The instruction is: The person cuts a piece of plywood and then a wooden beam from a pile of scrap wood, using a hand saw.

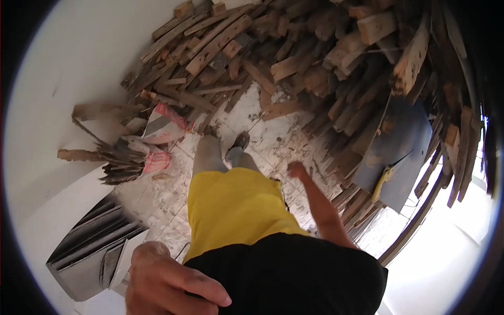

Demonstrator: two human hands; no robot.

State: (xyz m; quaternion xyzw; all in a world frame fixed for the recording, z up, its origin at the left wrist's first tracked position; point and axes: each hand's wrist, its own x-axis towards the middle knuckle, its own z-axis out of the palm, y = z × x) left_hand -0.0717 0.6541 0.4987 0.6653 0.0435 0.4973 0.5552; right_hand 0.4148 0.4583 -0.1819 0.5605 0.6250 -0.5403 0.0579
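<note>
Close to the camera at the lower left, my left hand [170, 286] is raised beside my black top, its fingers curled inward. Its palm is turned away, so anything inside it is hidden. My right hand [297, 170] hangs low on the right with the fingers bent in, and no object shows in it. It is above the littered floor, apart from the wood pile [336, 94]. My yellow shorts [239, 205] and two feet show between the hands; one dark shoe [240, 140] is visible.
Pale, dusty floor tiles [176, 202] carry wood scraps. Left stand a red-and-white sack [156, 161] with thin wood strips and another sack [164, 126]. A dark slatted unit [97, 247] is at lower left. A grey sheet [396, 152] leans against the pile on the right.
</note>
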